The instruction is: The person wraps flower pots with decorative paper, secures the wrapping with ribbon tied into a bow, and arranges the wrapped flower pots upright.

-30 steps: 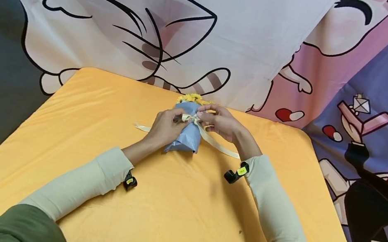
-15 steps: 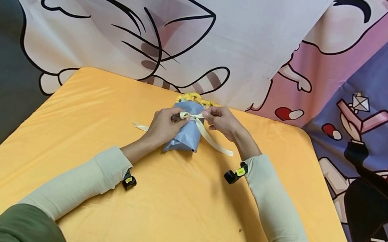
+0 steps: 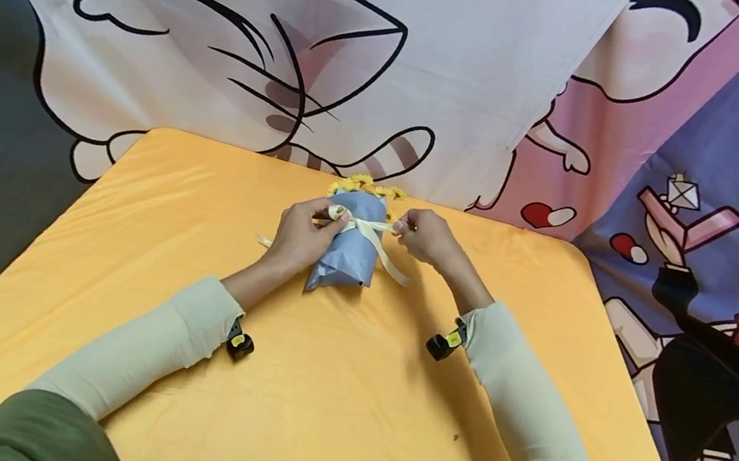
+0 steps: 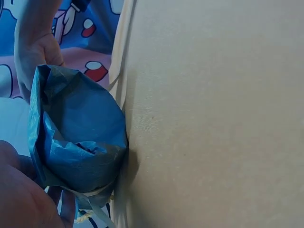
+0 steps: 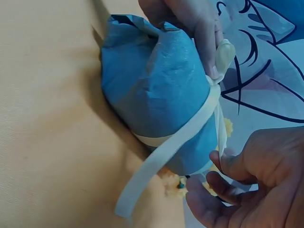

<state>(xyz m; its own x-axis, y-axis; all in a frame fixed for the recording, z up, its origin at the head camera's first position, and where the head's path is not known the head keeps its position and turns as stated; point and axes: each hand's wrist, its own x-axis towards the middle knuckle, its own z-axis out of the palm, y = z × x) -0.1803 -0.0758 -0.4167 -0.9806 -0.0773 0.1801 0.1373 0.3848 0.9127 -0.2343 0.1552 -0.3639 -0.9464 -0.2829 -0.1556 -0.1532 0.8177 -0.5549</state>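
Observation:
A small bouquet of yellow flowers (image 3: 364, 182) in blue wrapping paper (image 3: 345, 260) lies on the yellow-covered table, blossoms toward the back. A cream ribbon (image 3: 375, 242) circles the wrap and is knotted on top. On the bouquet's left side, my left hand (image 3: 301, 235) pinches a ribbon loop (image 5: 225, 56) beside the knot. My right hand (image 3: 429, 238) pinches another stretch of ribbon between thumb and finger, held out taut to the right. One loose ribbon tail (image 5: 152, 166) hangs across the wrap in the right wrist view. The bouquet's folded base (image 4: 80, 128) faces the left wrist camera.
The yellow table cover (image 3: 344, 402) spreads out in front of the bouquet. Behind it stands a cloth backdrop (image 3: 480, 64) with cartoon figures. Another ribbon end (image 3: 264, 240) pokes out left of my left hand. Both wrists wear small black cameras (image 3: 241, 344).
My right hand has drawn away from the knot to the right, stretching the ribbon. The right-hand tail reaches less far out. My left hand and the bouquet have shifted slightly left.

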